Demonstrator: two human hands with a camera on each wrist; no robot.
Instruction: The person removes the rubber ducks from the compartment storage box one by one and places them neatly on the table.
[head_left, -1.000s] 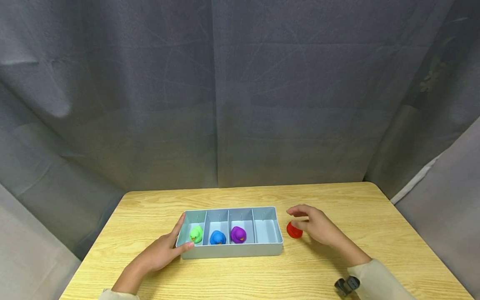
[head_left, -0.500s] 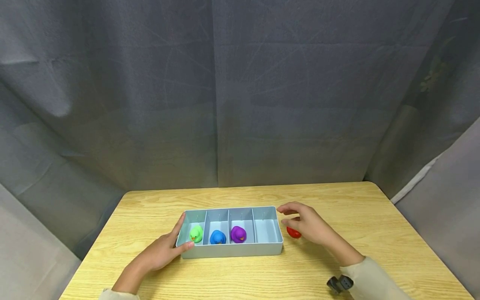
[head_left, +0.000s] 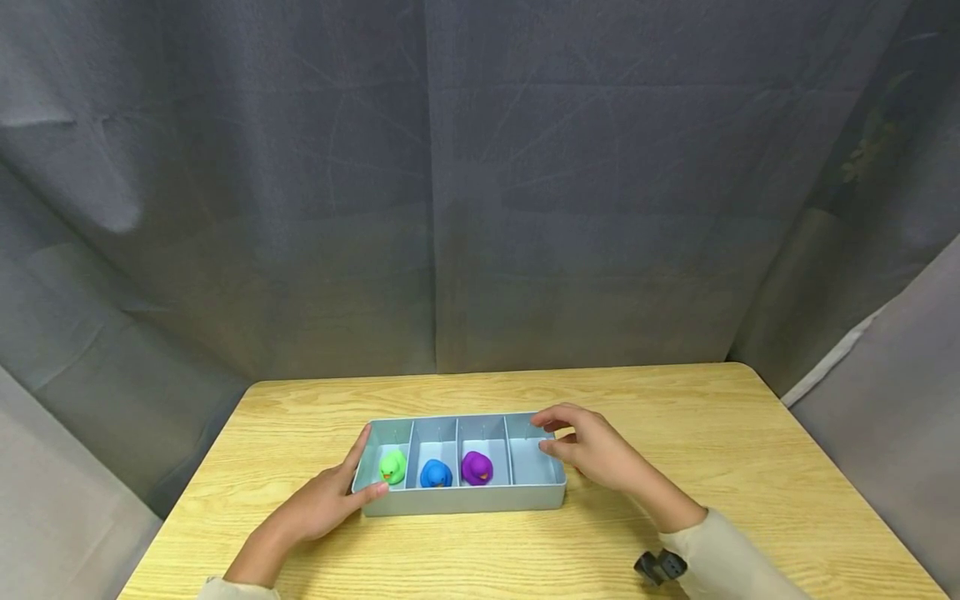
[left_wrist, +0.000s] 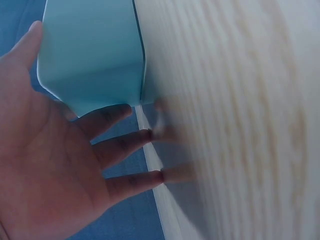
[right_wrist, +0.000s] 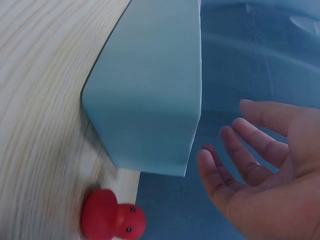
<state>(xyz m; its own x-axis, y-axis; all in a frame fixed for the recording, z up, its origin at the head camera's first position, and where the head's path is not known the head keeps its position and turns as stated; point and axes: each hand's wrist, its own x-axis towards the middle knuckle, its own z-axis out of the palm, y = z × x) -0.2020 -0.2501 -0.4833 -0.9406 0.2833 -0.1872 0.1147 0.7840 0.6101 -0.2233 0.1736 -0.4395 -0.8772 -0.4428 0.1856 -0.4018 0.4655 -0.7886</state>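
Observation:
A pale blue-grey box point(head_left: 465, 501) with a row of compartments stands on the table. From the left, a green rubber duck point(head_left: 392, 467), a blue duck point(head_left: 436, 474) and a purple duck point(head_left: 477, 469) sit in separate compartments. My left hand point(head_left: 322, 502) rests against the box's left end, thumb at the front rim; in the left wrist view its fingers are spread and mostly straight, fingertips at the tabletop. My right hand point(head_left: 596, 450) hovers over the right-hand compartment's edge, fingers loosely bent, holding nothing. A red duck point(right_wrist: 110, 215) lies on the table beside the box, hidden from the head view.
The wooden table point(head_left: 465, 554) has a back edge close to a grey curtain point(head_left: 480, 208). Curtains hang on both sides too. A small black device point(head_left: 660, 567) is at the right sleeve point(head_left: 727, 558).
My right hand has moved left from above the red duck to over the box's right end, carrying nothing. The left hand, the box and the ducks in it look unmoved.

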